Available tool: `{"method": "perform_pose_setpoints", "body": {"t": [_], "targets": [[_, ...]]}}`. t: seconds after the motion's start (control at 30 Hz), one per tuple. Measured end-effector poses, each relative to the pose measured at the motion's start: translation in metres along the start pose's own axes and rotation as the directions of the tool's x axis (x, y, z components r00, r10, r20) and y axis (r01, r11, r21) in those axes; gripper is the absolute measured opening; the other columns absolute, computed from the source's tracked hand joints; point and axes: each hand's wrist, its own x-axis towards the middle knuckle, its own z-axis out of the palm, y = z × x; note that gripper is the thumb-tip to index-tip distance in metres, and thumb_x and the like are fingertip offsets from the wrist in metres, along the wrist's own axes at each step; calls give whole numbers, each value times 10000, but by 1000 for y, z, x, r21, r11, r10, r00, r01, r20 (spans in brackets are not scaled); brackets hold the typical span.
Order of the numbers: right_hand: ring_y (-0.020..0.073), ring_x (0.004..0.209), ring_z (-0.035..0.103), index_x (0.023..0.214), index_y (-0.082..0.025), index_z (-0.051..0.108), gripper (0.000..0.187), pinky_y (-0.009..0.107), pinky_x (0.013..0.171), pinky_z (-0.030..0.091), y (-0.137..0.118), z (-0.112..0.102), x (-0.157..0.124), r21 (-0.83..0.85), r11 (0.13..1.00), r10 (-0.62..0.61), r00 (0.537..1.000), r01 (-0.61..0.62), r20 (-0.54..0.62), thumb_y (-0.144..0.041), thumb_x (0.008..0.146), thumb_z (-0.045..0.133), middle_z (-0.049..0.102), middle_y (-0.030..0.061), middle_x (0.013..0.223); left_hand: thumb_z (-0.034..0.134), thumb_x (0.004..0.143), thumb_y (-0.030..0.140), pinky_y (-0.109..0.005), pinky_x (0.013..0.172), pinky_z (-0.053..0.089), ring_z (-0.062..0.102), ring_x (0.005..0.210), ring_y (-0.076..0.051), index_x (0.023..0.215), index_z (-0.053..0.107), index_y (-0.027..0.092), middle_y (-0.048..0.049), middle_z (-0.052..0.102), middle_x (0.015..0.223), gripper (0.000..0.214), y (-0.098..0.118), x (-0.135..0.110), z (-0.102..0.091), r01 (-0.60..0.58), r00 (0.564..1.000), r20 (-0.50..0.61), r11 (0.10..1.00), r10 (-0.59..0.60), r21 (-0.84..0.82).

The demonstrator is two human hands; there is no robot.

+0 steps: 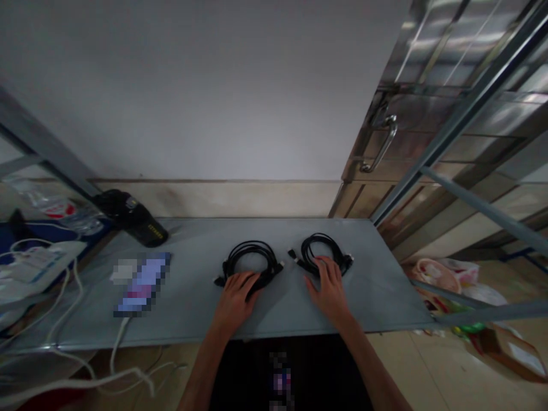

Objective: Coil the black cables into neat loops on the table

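Two black coiled cables lie side by side on the grey tabletop. Fingers of my left hand (237, 294) curl over the near edge of the left coiled cable (252, 246), and a dark stretch of it shows between thumb and index finger. My right hand (331, 288) rests with its fingertips on the near part of the right coiled cable (321, 237). Its thumb is spread away to the left, touching or just above the tabletop. Connector ends stick out from both coils, one pale plug near the gap between them.
The grey tabletop (192, 308) meets a wall at the back. Left are a phone (143, 283) with a white cable, a black bottle-shaped object (132, 217) and a clear plastic bottle (60, 208). Metal frame bars (462, 125) rise at the right; a cardboard box (509, 351) lies on the floor.
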Motion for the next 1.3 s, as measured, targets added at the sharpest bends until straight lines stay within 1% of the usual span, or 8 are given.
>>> {"method": "perform_pose_setpoints", "body": {"t": [0.1,0.2,0.4,0.57,0.67,0.9,1.13,1.3], "targets": [[391,1376,664,1540,-194,635,514,664,1182,585,37,-12,-10,-116,993,9,1000,-6,23,-527,1149,664,716,194,1439,743,1085,416,-613,1132,610,769,1257,-396,1431,803,320,-116,829,1360,364,1,2,-1,11,999,-51,1000,-13,-22],[347,1264,707,1395,-211,713,377,589,1126,613,52,-13,-17,-146,989,-19,998,26,52,-506,1191,595,759,141,1309,799,1051,485,-602,1140,611,770,1263,-412,1419,808,313,-128,832,1364,406,5,4,-5,16,997,-76,999,-18,-31],[312,1204,699,1279,-212,745,321,515,1087,595,45,-15,-17,-156,986,-50,997,59,60,-448,1224,534,758,120,1252,775,1069,538,-558,1120,609,779,1232,-394,1368,807,271,-164,834,1338,403,16,4,-13,-17,994,-111,999,22,42],[312,1128,686,1200,-218,748,375,493,1057,546,46,-17,-19,-196,977,-70,996,81,59,-480,1238,483,768,118,1167,733,1120,431,-514,1081,625,788,1196,-344,1415,745,241,-140,820,1327,351,26,0,-18,-130,959,-224,973,172,192],[317,1104,682,1195,-226,745,375,490,1052,523,47,-16,-20,-203,975,-85,995,94,50,-483,1240,475,776,117,1145,741,1121,384,-516,1100,627,778,1231,-335,1467,702,244,-140,796,1360,375,32,-3,-21,-148,947,-246,961,206,234],[326,1069,703,1153,-243,736,350,492,1024,519,46,-16,-21,-184,979,-84,996,85,17,-468,1239,482,786,112,1100,746,1113,387,-545,1130,643,749,1290,-349,1530,667,262,-146,754,1412,442,42,-22,-18,-109,955,-253,975,157,194],[316,1071,705,1168,-248,721,378,490,1027,528,44,-19,-20,-163,983,-84,996,85,9,-486,1248,439,781,100,1096,753,1110,437,-595,1103,648,727,1275,-377,1477,667,231,-171,716,1364,429,40,-31,-16,-16,928,-364,985,77,169],[296,1044,708,1133,-261,720,332,467,1019,531,45,-19,-19,-144,986,-79,997,79,2,-448,1247,470,784,84,1083,759,1096,506,-640,1050,649,729,1224,-405,1422,678,211,-175,718,1296,448,39,-34,-17,68,885,-465,989,2,134]]}}
